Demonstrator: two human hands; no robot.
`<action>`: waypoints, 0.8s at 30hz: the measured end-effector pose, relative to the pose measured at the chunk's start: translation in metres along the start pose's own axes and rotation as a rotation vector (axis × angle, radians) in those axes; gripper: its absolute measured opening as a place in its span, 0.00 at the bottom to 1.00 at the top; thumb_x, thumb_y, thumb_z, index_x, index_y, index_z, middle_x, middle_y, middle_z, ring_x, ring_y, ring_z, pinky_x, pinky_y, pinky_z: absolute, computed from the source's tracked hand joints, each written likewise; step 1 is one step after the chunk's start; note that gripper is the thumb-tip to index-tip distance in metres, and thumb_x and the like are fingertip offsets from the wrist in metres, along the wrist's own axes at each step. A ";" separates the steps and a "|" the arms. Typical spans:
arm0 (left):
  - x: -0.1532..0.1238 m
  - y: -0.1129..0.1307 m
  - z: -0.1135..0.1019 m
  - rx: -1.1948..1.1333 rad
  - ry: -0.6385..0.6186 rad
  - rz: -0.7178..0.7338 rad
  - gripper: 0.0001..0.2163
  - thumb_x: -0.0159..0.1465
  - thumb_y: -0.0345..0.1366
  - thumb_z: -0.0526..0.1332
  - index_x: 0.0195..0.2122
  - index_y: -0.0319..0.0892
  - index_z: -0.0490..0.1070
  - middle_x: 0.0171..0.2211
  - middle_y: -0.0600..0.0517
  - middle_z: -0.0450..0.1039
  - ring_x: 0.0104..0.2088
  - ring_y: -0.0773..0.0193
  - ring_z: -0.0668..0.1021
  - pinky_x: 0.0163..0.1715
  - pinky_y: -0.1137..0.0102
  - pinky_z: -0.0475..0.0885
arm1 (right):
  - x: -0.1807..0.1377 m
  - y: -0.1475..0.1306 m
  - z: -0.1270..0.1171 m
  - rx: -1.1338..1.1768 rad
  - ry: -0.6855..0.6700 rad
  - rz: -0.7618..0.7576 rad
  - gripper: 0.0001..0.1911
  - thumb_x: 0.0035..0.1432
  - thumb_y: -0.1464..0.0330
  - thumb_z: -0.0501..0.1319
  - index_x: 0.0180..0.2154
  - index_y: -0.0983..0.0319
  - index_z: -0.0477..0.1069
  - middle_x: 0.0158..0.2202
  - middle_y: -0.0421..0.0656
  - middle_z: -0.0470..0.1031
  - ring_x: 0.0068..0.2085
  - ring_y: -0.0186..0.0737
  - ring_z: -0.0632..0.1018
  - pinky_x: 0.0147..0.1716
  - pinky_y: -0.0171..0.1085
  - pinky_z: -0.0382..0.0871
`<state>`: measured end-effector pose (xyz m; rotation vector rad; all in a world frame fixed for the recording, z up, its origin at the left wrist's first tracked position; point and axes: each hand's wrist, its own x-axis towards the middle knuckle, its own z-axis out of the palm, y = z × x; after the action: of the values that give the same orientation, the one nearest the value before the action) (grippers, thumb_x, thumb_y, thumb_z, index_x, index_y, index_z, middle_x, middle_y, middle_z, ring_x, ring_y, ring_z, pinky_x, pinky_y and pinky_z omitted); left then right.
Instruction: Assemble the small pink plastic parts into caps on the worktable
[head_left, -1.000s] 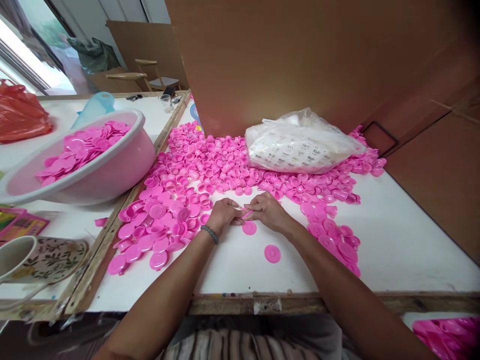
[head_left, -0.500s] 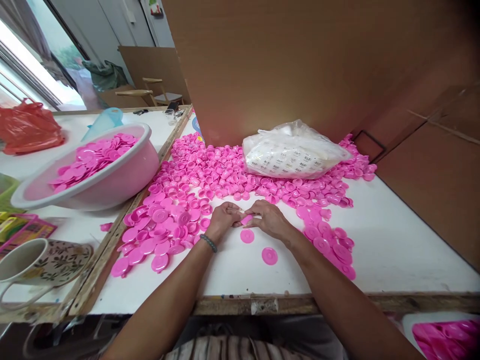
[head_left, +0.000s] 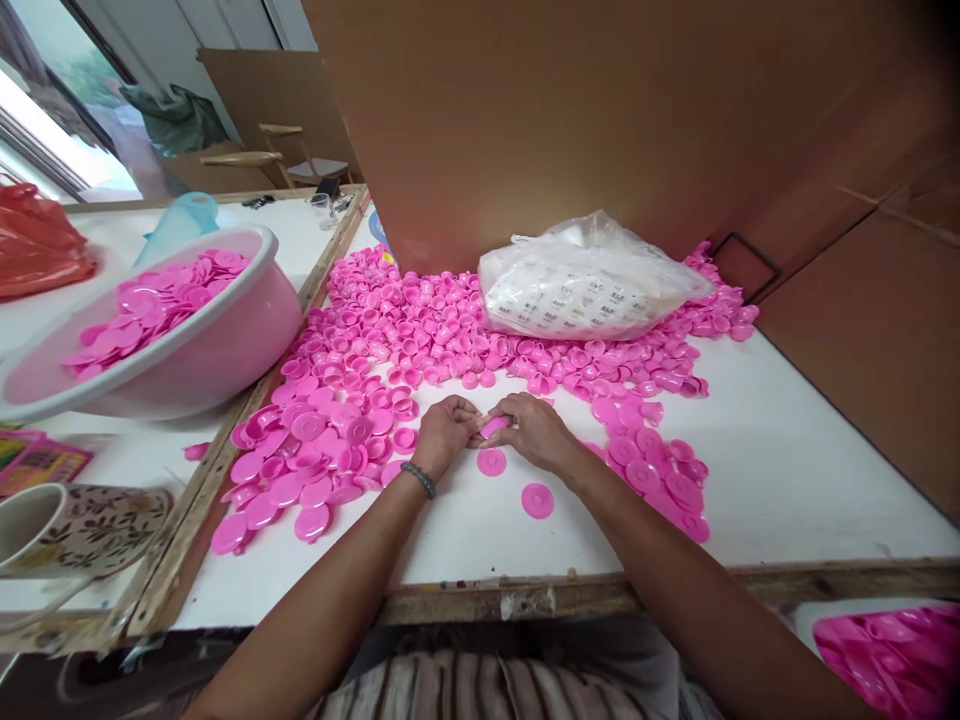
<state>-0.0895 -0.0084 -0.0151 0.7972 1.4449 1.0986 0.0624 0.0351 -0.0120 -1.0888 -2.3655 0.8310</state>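
Over the white table top, my left hand (head_left: 448, 436) and my right hand (head_left: 534, 432) meet with fingers pinched. Between them is a small pink toy saucer (head_left: 494, 427), tilted up a little. My right fingers grip its right side, and my left fingertips close at its left edge; whether anything else is in the left pinch is hidden. Just below my fingers a pink saucer (head_left: 491, 462) lies flat. Another saucer (head_left: 538, 501) rests nearer the table's front edge.
Loose pink saucers (head_left: 309, 427) spread on the left, more saucers (head_left: 646, 474) on the right. Behind them heap small pink toy cups (head_left: 420, 330), under a clear bag of printed white labels (head_left: 577, 290). A pink basin (head_left: 225, 365), a mug (head_left: 112, 525) and cardboard (head_left: 600, 120) stand around.
The view has shifted slightly. The saucer between my hands is tipped a little differently and shows more of its face. Both hands stay in nearly the same place.
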 end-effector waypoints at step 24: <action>-0.064 0.012 -0.006 1.024 0.064 0.600 0.11 0.55 0.38 0.63 0.38 0.42 0.68 0.36 0.49 0.67 0.31 0.63 0.72 0.29 0.71 0.67 | -0.009 0.011 -0.029 -0.303 0.122 0.261 0.16 0.51 0.58 0.59 0.19 0.62 0.64 0.26 0.41 0.68 0.27 0.36 0.67 0.22 0.33 0.54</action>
<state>-0.0858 -0.0639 0.0187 2.0232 1.8771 0.7360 0.0908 0.0442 0.0012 -1.5490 -2.3263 0.4774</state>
